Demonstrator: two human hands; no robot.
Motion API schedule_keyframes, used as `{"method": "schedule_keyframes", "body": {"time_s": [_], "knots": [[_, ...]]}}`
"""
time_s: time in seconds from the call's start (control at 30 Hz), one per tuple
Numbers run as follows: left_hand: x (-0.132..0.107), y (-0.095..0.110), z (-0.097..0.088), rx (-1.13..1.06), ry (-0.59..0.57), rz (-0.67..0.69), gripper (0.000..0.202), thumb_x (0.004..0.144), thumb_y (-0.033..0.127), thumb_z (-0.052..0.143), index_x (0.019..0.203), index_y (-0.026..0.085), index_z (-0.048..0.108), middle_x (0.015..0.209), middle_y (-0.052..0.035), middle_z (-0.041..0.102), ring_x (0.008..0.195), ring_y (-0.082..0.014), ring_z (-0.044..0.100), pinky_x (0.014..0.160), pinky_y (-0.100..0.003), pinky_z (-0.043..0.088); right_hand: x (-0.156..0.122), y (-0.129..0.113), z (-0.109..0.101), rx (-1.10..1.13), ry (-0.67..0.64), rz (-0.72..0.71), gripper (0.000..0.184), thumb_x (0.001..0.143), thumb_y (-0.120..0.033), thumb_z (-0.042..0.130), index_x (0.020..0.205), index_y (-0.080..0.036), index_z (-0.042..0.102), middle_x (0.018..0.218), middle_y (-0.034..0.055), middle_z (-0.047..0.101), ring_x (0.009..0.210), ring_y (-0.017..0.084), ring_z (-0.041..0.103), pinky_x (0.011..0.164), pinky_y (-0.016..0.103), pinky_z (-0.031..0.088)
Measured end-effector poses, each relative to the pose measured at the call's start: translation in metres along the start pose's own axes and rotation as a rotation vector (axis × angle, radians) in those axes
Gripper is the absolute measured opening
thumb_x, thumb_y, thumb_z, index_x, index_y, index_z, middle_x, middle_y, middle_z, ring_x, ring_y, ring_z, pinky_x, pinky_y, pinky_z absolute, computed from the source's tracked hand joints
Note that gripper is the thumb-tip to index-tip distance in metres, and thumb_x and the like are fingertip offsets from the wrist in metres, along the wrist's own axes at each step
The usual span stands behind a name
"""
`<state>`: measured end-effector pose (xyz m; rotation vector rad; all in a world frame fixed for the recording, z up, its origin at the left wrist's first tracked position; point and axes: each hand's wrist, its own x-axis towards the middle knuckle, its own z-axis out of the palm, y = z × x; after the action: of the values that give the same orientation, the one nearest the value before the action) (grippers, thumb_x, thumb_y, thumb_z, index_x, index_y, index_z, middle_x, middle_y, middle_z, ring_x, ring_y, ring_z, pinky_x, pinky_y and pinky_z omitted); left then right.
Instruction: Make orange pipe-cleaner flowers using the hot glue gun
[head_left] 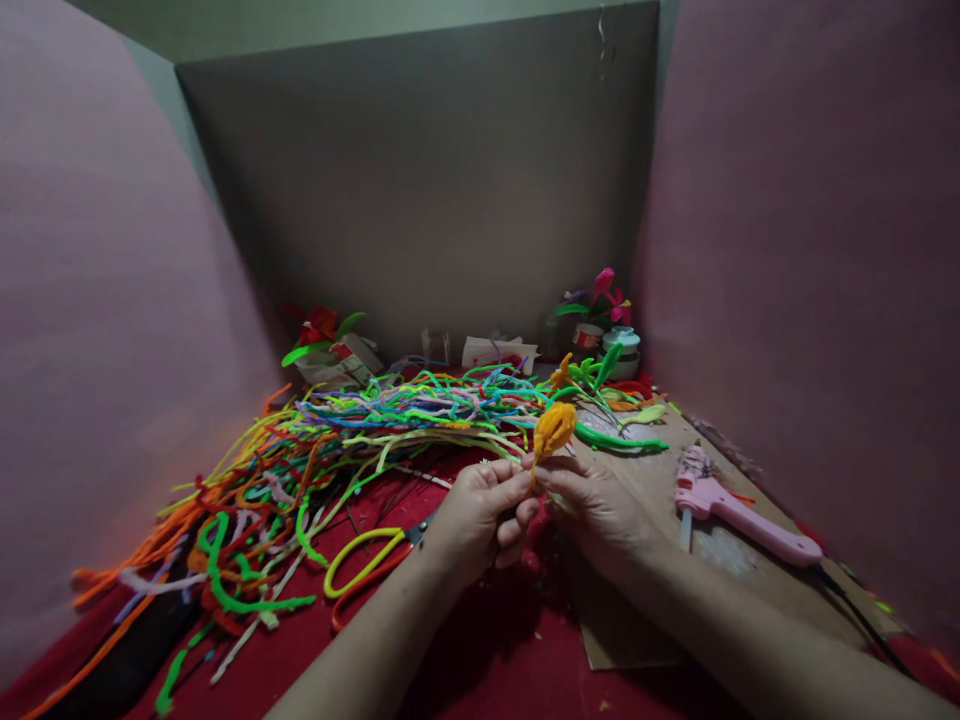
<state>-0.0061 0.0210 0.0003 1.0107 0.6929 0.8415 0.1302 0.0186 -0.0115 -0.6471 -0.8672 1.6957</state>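
My left hand (pixel 480 510) and my right hand (pixel 592 505) meet at the middle of the red table, fingers pinched together around the base of an orange pipe-cleaner bud (pixel 553 428) that stands up between the fingertips. Both hands are closed on it. A large tangle of coloured pipe cleaners (pixel 330 440) lies just behind and to the left of my left hand. Yellow-and-orange-handled scissors (pixel 367 565) rest on the cloth by my left wrist.
A pink glue gun (pixel 739 515) lies on a cardboard sheet (pixel 622 630) to the right, its cord running to the right edge. Green pipe-cleaner leaves (pixel 619 440), small boxes (pixel 499 352), jars (pixel 621 345) and finished flowers (pixel 604 290) line the back. Pink walls close in on both sides.
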Motion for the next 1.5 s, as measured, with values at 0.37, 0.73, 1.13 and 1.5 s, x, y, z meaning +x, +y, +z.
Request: {"method": "schedule_keyframes", "body": {"time_s": [0.37,0.73,1.13,1.5], "knots": [[-0.002,0.001,0.011,0.582,0.311,0.326,0.024,0.080,0.037,0.052,0.078,0.014,0.059,0.062,0.0032,0.053,0.051,-0.0075,0.048,0.051,-0.020,0.041,0.001,0.003,-0.008,-0.005,0.058,-0.037,0.009,0.063,-0.019,0.070,0.072,-0.021,0.070,0.069,-0.0001,0.063,0.064,0.014,0.050,0.064,0.027,0.038],[-0.017,0.032,0.041,0.804,0.401,0.510,0.035,0.072,0.033,0.063,0.102,0.018,0.056,0.070,0.0026,0.049,0.061,-0.0094,0.044,0.055,-0.021,0.038,-0.008,0.011,-0.006,-0.104,-0.078,-0.116,0.014,0.074,-0.034,0.066,0.071,-0.020,0.069,0.064,-0.0011,0.056,0.059,0.012,0.040,0.062,0.028,0.033],[-0.019,0.031,0.048,0.999,0.436,0.664,0.014,0.079,0.022,0.055,0.091,0.017,0.059,0.076,-0.0008,0.058,0.063,-0.0094,0.050,0.055,-0.020,0.039,-0.013,0.003,0.002,-0.079,-0.224,-0.164,0.015,0.079,-0.025,0.061,0.090,-0.022,0.072,0.083,0.0003,0.067,0.092,0.018,0.053,0.092,0.034,0.033],[-0.017,0.034,0.046,0.975,0.423,0.635,0.019,0.079,0.024,0.055,0.097,0.018,0.056,0.069,0.0026,0.053,0.059,-0.0083,0.046,0.054,-0.020,0.038,-0.017,0.000,0.005,-0.133,-0.185,-0.143,0.014,0.078,-0.024,0.062,0.087,-0.022,0.073,0.075,-0.0010,0.065,0.076,0.014,0.051,0.078,0.029,0.037]]}}
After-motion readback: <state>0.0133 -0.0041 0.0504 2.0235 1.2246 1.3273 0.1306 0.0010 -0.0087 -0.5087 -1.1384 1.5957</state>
